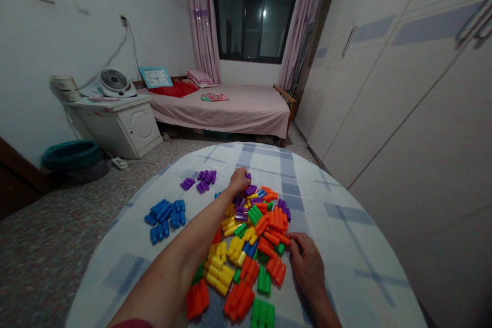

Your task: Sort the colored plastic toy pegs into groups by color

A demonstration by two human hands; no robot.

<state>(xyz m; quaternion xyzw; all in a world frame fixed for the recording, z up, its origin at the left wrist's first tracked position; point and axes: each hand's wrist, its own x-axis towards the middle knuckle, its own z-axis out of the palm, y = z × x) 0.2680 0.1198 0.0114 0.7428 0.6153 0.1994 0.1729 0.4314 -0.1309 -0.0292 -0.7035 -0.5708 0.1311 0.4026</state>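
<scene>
A mixed pile of plastic building blocks, with yellow [219,275], orange [239,301], green [264,281] and purple pieces [241,213], covers the middle of the round table. My left hand [240,179] reaches over to the far end of the pile, its fingers closed on a purple block [248,176] that is partly hidden. At the pile's right edge, my right hand [308,262] has its thumb and forefinger at the end of an orange block [282,237]. Left of my forearm lie a group of blue blocks [165,215] and, farther back, purple blocks [206,179].
A checked cloth [346,246] covers the table. Beyond it stand a bed [246,107] and a white cabinet [140,125] with a fan [115,82] on top. A bin [73,156] sits at the left; a wardrobe [384,87] lines the right.
</scene>
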